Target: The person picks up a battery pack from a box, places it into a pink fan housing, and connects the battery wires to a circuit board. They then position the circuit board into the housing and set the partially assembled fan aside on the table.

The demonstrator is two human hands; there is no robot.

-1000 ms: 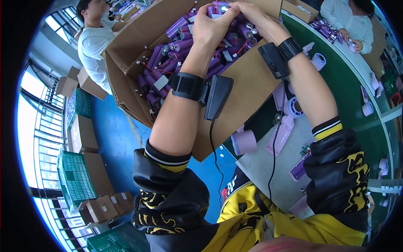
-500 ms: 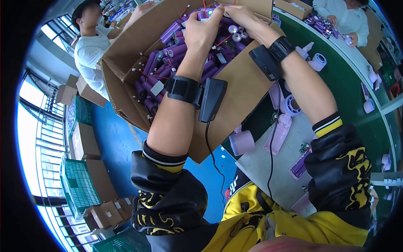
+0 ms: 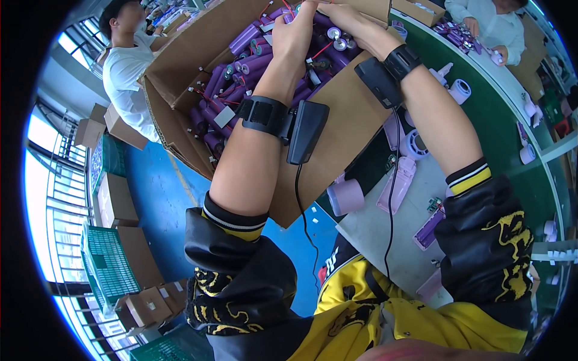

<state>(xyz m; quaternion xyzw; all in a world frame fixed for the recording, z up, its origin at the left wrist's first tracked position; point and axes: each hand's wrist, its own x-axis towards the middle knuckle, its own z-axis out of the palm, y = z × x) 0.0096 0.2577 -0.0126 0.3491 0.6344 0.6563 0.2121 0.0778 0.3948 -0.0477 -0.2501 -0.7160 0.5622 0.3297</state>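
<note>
Both hands, left hand (image 3: 299,37) and right hand (image 3: 349,21), reach into the cardboard box (image 3: 337,108) of purple battery cells (image 3: 253,60), their grips impossible to tell

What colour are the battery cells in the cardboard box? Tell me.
Purple battery cells with red wires, in the cardboard box; head view shows it.

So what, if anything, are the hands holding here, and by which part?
Cannot be told: the left hand and right hand meet over the box of purple cells, fingertips cut off.
</note>
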